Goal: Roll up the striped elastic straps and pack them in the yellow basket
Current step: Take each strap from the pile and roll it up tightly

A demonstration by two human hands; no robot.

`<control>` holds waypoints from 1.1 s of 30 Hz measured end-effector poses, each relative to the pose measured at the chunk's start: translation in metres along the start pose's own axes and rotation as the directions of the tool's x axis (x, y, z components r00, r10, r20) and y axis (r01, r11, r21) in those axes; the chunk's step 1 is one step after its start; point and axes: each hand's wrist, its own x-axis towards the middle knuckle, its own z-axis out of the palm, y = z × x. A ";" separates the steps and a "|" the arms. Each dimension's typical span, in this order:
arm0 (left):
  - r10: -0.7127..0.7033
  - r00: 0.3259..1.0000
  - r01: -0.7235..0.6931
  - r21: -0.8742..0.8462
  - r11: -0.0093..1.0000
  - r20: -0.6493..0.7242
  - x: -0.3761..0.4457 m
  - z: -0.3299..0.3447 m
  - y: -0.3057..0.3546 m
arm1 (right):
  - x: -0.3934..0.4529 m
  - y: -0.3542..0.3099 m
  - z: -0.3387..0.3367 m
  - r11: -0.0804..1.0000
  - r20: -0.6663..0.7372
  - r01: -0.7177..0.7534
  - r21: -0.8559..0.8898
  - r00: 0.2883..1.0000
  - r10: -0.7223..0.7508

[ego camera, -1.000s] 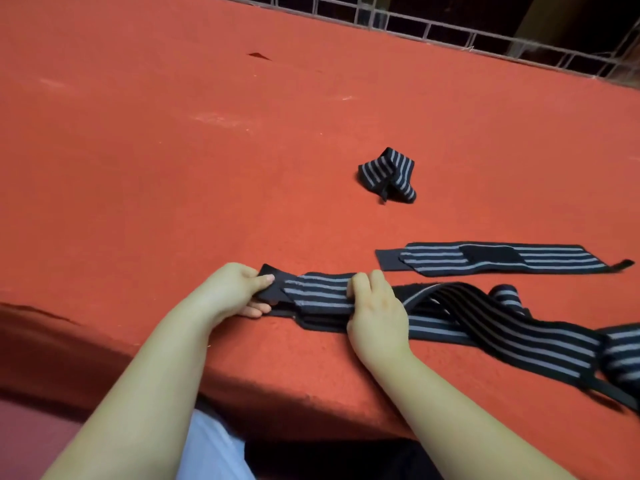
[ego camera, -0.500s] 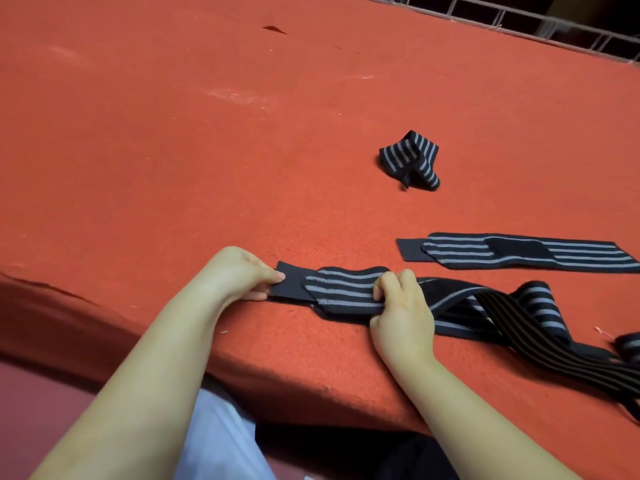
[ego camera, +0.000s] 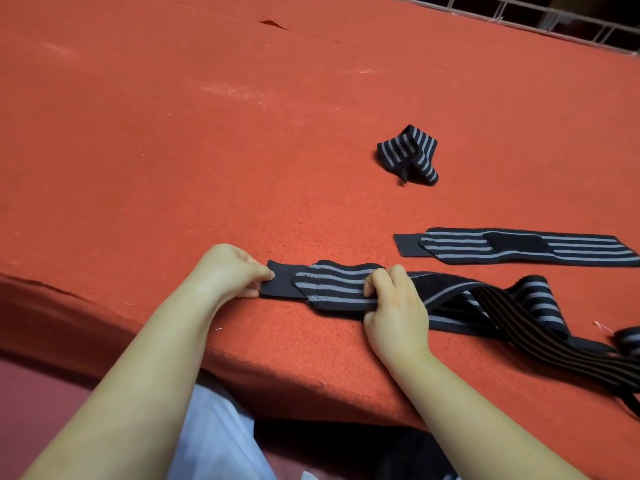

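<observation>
I see the left hand (ego camera: 228,268) pinching the plain black tab of a ribbed striped strap (ego camera: 332,285) on the fuzzy red bench (ego camera: 173,150); right hand (ego camera: 394,306) fingers curl round its flat band.

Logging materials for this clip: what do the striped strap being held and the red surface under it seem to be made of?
Black strap with grey stripes: likely woven elastic fabric, matte; it bends and twists limply, and its plain black end tab may be hook-and-loop. Red table covering: seemingly felt or short-pile carpet, with a fuzzy, scuffed, matte look.

single head view, looking forward and down, close over red table (ego camera: 173,150) edge.
</observation>
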 end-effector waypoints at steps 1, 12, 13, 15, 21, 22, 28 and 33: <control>0.002 1.000 -0.002 0.007 1.000 -0.001 0.000 0.000 0.001 | 0.000 0.000 0.000 1.000 0.001 0.000 0.000 1.000 0.000; 0.284 0.938 -0.085 0.665 0.742 -0.197 -0.020 0.020 0.016 | 0.002 -0.001 0.002 0.999 -0.006 0.045 -0.030 0.999 -0.045; 0.345 0.923 -0.138 0.689 0.712 -0.172 -0.024 0.028 0.019 | 0.002 -0.001 0.002 0.998 -0.009 0.051 -0.034 0.999 -0.051; 0.336 0.941 -0.237 0.622 0.746 -0.044 -0.030 0.047 0.024 | 0.001 -0.001 0.002 0.997 -0.015 0.058 -0.041 0.998 -0.059; 0.225 0.974 -0.156 0.630 0.761 -0.031 -0.022 0.063 0.016 | -0.008 0.001 -0.012 0.993 -0.032 0.105 0.060 0.994 -0.103; 0.238 0.970 -0.158 0.649 0.744 -0.037 -0.022 0.064 0.015 | -0.016 0.000 -0.018 0.981 -0.023 0.154 0.117 0.988 -0.153; 0.400 0.906 -0.156 0.774 0.613 -0.135 -0.025 0.077 0.005 | -0.046 0.020 -0.050 0.966 -0.031 -0.108 0.236 0.992 0.119; 0.564 0.823 -0.306 0.790 0.531 -0.061 -0.031 0.102 0.010 | -0.039 0.039 -0.068 0.824 0.150 -0.550 0.136 0.834 0.531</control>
